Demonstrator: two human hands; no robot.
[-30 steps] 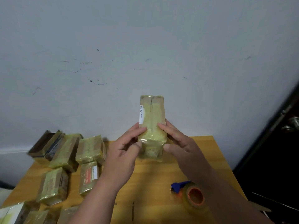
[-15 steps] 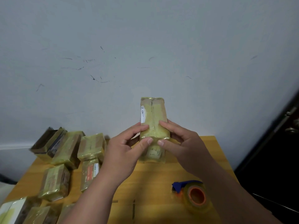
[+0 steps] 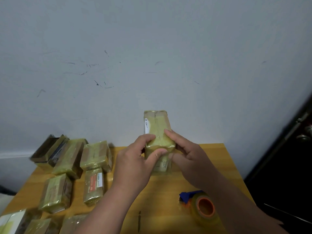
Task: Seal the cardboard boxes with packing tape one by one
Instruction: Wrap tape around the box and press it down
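A narrow cardboard box (image 3: 157,128) wrapped in yellowish tape stands on its end near the back of the wooden table (image 3: 162,191). My left hand (image 3: 135,162) grips its near left corner, thumb pressed across the front face. My right hand (image 3: 189,157) holds the right side, with the forefinger on the top face and the thumb at the front. A roll of clear packing tape (image 3: 205,208) with an orange core and a blue cutter lies on the table under my right forearm.
Several taped boxes (image 3: 96,155) lie in a cluster on the left half of the table, some cut off by the lower left edge. A grey wall rises right behind the table. A dark door with a metal handle (image 3: 303,132) stands at the right.
Both thumbs have slid down and inward across the box's near end, smoothing the tape. The box has stayed in place, standing on the table.
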